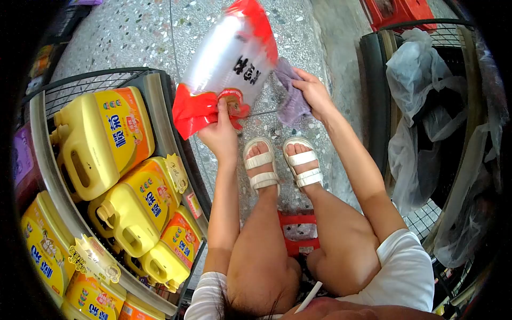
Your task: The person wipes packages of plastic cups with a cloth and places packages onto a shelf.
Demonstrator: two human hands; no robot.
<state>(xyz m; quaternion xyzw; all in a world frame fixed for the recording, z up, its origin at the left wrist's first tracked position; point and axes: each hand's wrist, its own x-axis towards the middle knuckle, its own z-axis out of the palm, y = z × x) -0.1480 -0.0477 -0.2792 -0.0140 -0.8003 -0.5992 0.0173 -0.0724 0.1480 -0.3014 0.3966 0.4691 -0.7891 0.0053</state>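
My left hand (220,136) is closed on the lower red end of a plastic bag (218,58), thumb on top. The bag is silvery in the middle with black characters, red at both ends, and is held up over the floor. To its right, my right hand (313,93) pinches a crumpled purple cloth (292,98), which hangs beside the bag's edge. Whether the cloth touches the bag I cannot tell.
At left, a wire shelf (101,72) holds several yellow jugs (106,136) with price tags. Clear plastic bags (416,74) hang on a rack at right. A red plastic stool (400,15) stands top right. Under my legs is something red (298,246). My sandalled feet rest on the speckled floor (133,32).
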